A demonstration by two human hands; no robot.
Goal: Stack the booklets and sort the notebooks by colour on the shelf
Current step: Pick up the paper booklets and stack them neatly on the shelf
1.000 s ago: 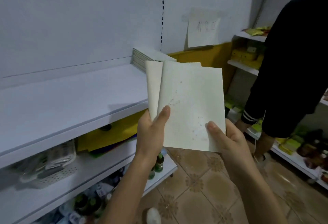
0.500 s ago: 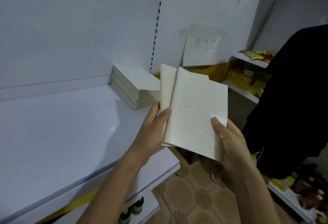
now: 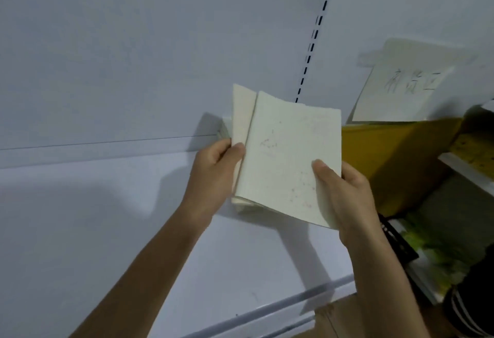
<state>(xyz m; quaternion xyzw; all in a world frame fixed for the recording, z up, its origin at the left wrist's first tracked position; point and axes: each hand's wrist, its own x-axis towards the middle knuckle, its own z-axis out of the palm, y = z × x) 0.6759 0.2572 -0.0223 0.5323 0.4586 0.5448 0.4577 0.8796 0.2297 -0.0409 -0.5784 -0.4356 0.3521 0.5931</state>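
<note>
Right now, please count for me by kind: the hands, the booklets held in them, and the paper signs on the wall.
Hands: 2 (left hand, right hand)
Held booklets: 2 visible (front booklet, rear booklet)
Paper sign: 1
Total: 5

One view only, from a wide-angle camera on the person's head, looking forward and down. It faces the white back panel [image 3: 133,56] of a shelf unit nearly head-on, turned a little to the left, so the shelf [image 3: 107,230] fills the lower left and its front edge runs off at the bottom. The view is close: both forearms come in from the bottom edge, and the left hand [image 3: 213,174] and right hand [image 3: 344,196] sit near mid-frame with the booklets [image 3: 288,161] between them. The lens bends straight lines, so the slotted upright [image 3: 315,35] leans. The right edge takes in a paper note [image 3: 403,86] and, low down, a strip of floor [image 3: 336,316].
</note>
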